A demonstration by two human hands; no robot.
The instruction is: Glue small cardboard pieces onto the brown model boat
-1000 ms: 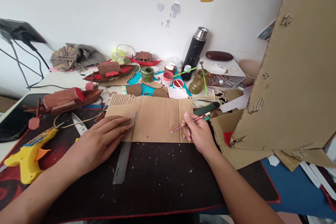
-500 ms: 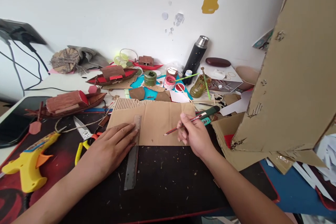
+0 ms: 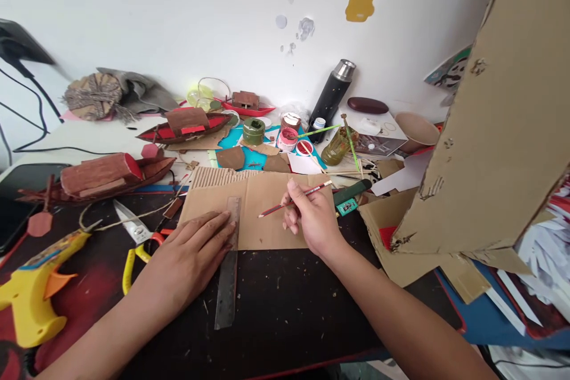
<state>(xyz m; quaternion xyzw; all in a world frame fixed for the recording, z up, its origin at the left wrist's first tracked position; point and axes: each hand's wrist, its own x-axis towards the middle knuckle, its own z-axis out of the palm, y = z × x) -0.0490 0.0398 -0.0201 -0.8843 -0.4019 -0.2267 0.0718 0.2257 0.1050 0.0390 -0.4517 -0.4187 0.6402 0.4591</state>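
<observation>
My left hand (image 3: 191, 255) lies flat with its fingers stretched out, pressing a clear plastic ruler (image 3: 226, 294) against a piece of brown cardboard (image 3: 262, 190). The ruler stands roughly upright in view and its lower half reaches past the cardboard's near edge onto the dark mat (image 3: 280, 314). In my right hand (image 3: 314, 219), closed around it, is a red and black pencil (image 3: 278, 209). The pencil's tip points left toward the ruler, over the cardboard; whether it touches the surface I cannot tell.
At left lie scissors (image 3: 136, 228), a yellow glue gun (image 3: 42, 285) and brown model boats (image 3: 102, 178). Paint jars (image 3: 253, 132) and a black thermos (image 3: 332, 95) stand behind. A dark green utility knife (image 3: 351, 192) lies right of the cardboard. A large cardboard box (image 3: 499, 130) rises at right.
My right hand has moved left with the pencil, bringing its tip closer to the ruler. The left hand keeps its place on the ruler. The view has shifted slightly.
</observation>
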